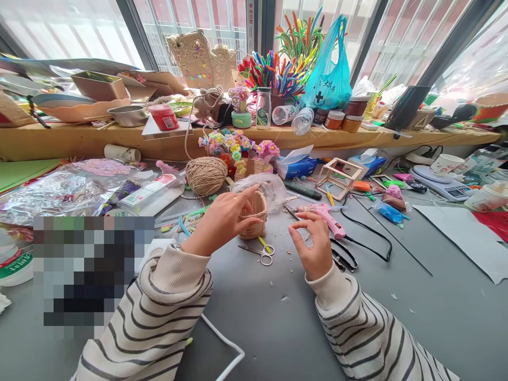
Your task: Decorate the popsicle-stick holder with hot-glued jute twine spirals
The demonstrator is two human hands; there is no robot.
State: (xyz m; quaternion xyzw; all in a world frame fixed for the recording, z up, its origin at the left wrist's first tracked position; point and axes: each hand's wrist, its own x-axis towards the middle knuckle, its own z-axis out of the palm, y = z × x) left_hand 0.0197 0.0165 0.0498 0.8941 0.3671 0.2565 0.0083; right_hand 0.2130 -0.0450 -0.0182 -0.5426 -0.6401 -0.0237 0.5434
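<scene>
1. L hand (218, 222), centre of frame: grip closed on the twine basket (254, 218), thumb low on the wall, forefinger over the rim. The basket sits on the tabletop (278, 317).
2. R hand (313, 246), right of centre: thumb & forefinger pinched shut; contents, if any, too fine to tell.
3. Progress (est.): wall looks fully wound in twine; rim & inside can't be judged.
4. Surroundings: scissors (260, 253) just below the basket; pink glue gun (325, 217) w/ black cable (377, 243) just beyond R hand; twine ball (206, 175) & clear bag (272, 185) behind. Nothing lies btw the hands.
</scene>
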